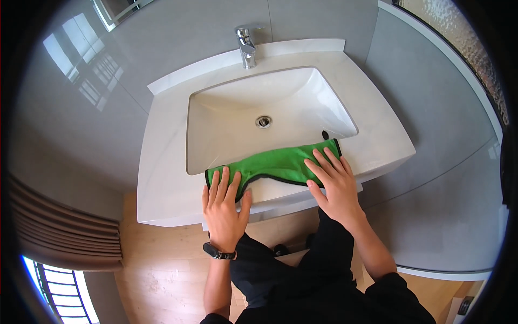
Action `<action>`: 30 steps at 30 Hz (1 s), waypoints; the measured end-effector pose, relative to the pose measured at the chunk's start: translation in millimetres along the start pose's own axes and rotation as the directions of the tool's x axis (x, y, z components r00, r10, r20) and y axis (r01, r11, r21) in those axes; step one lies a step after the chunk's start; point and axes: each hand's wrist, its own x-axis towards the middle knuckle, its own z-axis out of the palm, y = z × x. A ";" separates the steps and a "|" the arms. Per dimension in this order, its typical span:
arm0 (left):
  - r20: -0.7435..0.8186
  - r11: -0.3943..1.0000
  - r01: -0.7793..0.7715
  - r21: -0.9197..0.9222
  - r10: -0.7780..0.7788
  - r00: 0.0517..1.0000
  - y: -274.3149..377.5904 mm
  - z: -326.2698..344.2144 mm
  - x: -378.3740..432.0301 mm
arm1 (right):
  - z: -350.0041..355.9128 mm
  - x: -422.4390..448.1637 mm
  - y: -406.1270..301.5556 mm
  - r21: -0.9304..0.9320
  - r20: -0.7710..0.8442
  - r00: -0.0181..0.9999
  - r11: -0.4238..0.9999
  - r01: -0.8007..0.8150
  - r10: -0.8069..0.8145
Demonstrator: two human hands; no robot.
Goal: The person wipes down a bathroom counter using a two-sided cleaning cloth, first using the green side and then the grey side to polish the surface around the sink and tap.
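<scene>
A green cleaning cloth [279,162] with black edging lies across the front rim of a white washbasin [226,117], partly over its opening. My left hand [224,212] rests flat on the cloth's left end, fingers spread and pointing away from me. On the right end lies my right hand [334,186], its fingers also apart and pressed down on the fabric. Neither hand is closed around the cloth. Its middle bows away from the counter's front edge. A chrome drain [264,121] shows at the bottom of the basin.
Behind the basin stands a chrome mixer tap [246,46]. The pale stone countertop [166,162] surrounds the basin. Grey tiled wall [182,36] rises behind, with a mirror corner [111,16] at upper left. A brown curtain [68,231] hangs at left; a grey panel [437,162] borders the right.
</scene>
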 end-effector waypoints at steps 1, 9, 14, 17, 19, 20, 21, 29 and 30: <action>-0.002 1.000 -0.004 -0.005 0.004 1.000 -1.9 -2.2 -2.9 | -3.5 -3.8 1.2 0.005 0.008 1.000 1.000 -0.005 0.005; 0.041 0.997 -0.052 -0.065 0.054 0.998 -3.3 -14.4 -28.8 | -35.2 -22.0 -0.3 0.024 0.093 0.995 0.999 -0.045 0.043; -0.013 0.998 -0.057 -0.041 0.057 0.998 -6.5 -21.7 -10.5 | -36.7 6.5 -15.4 0.174 -0.032 0.999 0.984 0.036 -0.031; -0.037 0.995 -0.055 0.089 0.058 0.998 -2.2 -3.8 4.5 | -17.3 35.0 -23.1 0.114 -0.051 0.994 0.989 0.099 -0.094; 0.015 0.982 -0.057 0.179 0.055 0.998 -2.7 6.7 4.7 | 8.9 42.5 -19.9 0.049 0.011 0.994 0.993 0.105 -0.106; 0.022 0.985 -0.036 0.168 0.033 0.999 -0.6 5.3 2.8 | 23.1 37.4 -15.6 -0.082 0.098 0.988 0.989 0.124 -0.116; 0.023 0.984 -0.034 0.177 0.030 0.999 0.0 3.6 -0.4 | 23.0 34.4 -17.9 -0.079 0.096 0.987 0.988 0.134 -0.126; 0.038 0.989 0.003 0.151 -0.009 0.999 11.5 1.8 -31.0 | -0.4 4.2 -25.0 -0.036 0.184 0.975 0.990 0.135 -0.126; 0.024 0.989 -0.001 0.150 -0.003 1.000 11.8 0.4 -31.5 | -2.0 2.0 -25.8 -0.027 0.180 0.975 0.990 0.135 -0.128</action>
